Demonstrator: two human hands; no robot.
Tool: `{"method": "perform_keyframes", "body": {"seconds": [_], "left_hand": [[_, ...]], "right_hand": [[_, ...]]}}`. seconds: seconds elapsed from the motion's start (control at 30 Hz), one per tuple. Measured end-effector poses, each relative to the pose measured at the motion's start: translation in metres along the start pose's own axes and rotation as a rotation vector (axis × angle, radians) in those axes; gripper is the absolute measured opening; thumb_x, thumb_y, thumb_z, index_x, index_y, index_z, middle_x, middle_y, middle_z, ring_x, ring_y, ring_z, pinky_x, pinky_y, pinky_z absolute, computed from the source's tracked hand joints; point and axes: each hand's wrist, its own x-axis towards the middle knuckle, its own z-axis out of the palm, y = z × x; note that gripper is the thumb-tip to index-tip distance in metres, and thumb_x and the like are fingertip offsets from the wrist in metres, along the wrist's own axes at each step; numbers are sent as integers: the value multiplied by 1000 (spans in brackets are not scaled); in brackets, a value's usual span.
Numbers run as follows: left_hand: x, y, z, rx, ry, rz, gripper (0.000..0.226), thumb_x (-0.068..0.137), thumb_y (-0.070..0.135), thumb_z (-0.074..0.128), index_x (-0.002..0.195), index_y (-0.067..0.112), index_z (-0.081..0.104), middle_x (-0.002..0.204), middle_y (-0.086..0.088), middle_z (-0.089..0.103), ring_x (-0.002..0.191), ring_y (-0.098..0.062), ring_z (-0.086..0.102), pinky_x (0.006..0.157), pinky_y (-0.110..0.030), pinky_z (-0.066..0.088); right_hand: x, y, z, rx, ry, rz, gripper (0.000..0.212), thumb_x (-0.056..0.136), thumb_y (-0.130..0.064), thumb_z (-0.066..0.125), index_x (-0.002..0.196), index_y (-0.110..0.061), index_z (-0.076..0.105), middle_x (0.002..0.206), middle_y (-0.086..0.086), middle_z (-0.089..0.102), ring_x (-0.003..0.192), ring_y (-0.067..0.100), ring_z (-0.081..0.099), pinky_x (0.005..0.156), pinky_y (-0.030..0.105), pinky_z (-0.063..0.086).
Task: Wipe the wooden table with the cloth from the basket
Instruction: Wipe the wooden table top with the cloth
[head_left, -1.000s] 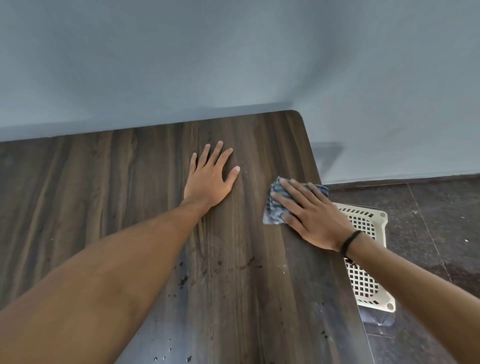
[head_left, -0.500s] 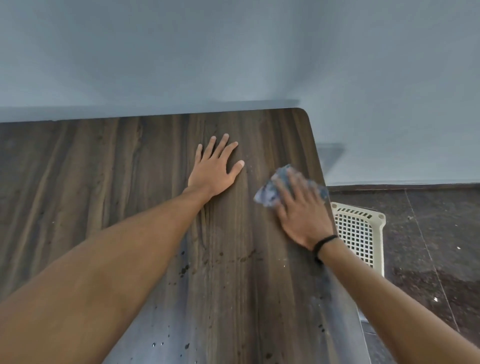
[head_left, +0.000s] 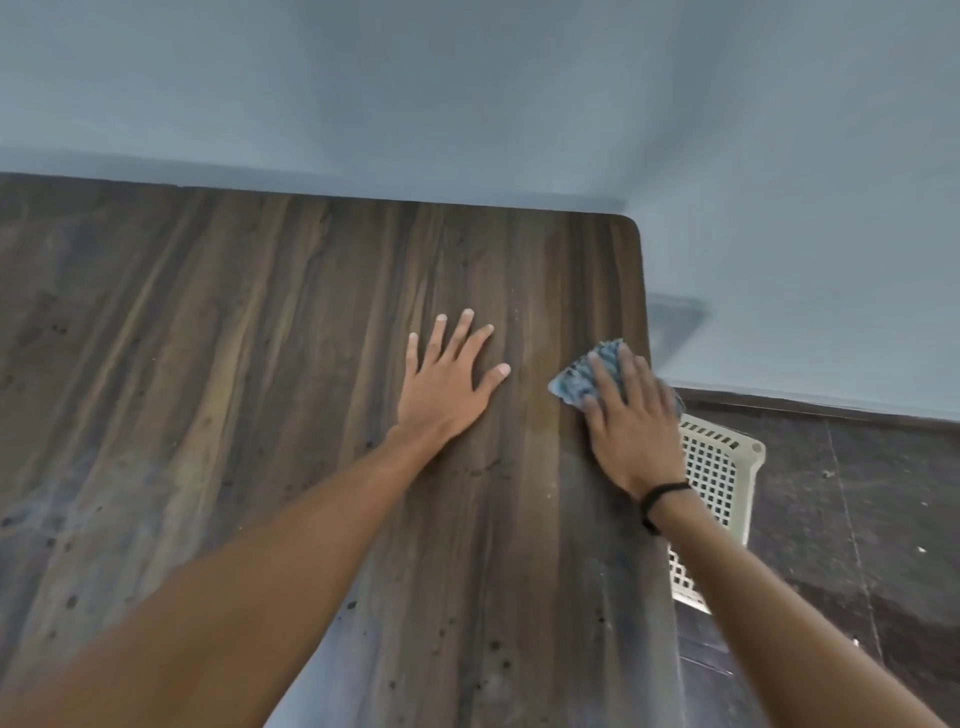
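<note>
Near table's (head_left: 260, 389) right edge, your right hand (head_left: 631, 421) presses blue cloth (head_left: 582, 376) flat, fingers straight. Your left hand (head_left: 447, 387) rests spread, palm down. Basket (head_left: 727, 467) on floor beside table.

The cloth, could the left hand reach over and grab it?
Probably yes. The left hand lies flat on the table just beside the cloth, with only bare wood between them. The right hand presses on most of the cloth, but a corner sticks out toward the left hand.
</note>
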Motion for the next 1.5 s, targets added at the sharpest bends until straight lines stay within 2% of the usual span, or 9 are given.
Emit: {"method": "perform_keyframes", "body": {"seconds": [0.13,0.4,0.53,0.67,0.8,0.97,1.1,1.23,1.5], "left_hand": [[-2,4,3,38,89,-2,64,99,68,22,156,39,24,168,12,9,155,-18,0,125,-48,-1],[-2,5,9,65,130,-8,63,99,68,24,154,40,26,167,12,14,155,-19,5,125,-50,4],[1,3,10,75,130,-21,62,99,68,24,154,40,25,167,12,15,155,-19,6,124,-50,5],[-1,5,12,84,148,-12,62,98,68,25,154,40,26,167,11,16,155,-19,7,124,-51,7],[1,5,8,85,121,-26,63,99,68,23,155,40,24,167,11,13,155,-19,5,125,-50,5],[-1,7,8,89,123,-19,63,99,67,24,156,40,24,167,11,14,155,-19,5,124,-51,6],[2,3,6,89,111,-21,64,99,69,21,156,40,23,167,11,12,155,-19,4,124,-51,6],[-1,6,7,68,110,-11,64,99,68,25,156,38,26,167,9,12,155,-20,4,124,-51,5],[2,-11,-47,88,-541,-29,109,79,78,59,156,45,-10,163,13,-28,151,-25,-22,117,-66,4]], "right_hand": [[-22,9,10,-93,-27,-333,57,106,-55,11,160,-40,12,170,-4,7,156,19,8,125,39,1],[-40,19,19,-78,3,-397,55,107,-53,19,160,-38,17,170,-1,11,156,19,10,126,45,9],[-8,16,8,17,21,-55,57,106,-50,22,160,-34,19,170,2,6,156,24,5,126,47,3],[-47,10,28,-85,4,-432,56,106,-53,18,160,-36,19,169,2,11,156,22,11,125,49,11],[-5,10,12,4,23,-69,57,106,-51,20,160,-35,18,170,3,7,156,24,8,126,48,6],[-51,5,31,-78,-5,-473,55,107,-53,22,160,-40,16,169,0,12,155,22,13,125,45,7],[-12,-2,17,5,26,-49,57,106,-49,25,160,-34,21,169,5,12,155,26,12,126,48,7],[-39,-9,28,-62,-18,-378,57,106,-55,20,160,-39,16,170,0,9,156,20,9,126,44,6],[-17,-19,11,29,-95,-191,58,106,-53,19,161,-40,6,170,-4,-2,156,17,-3,125,41,-5]]}}
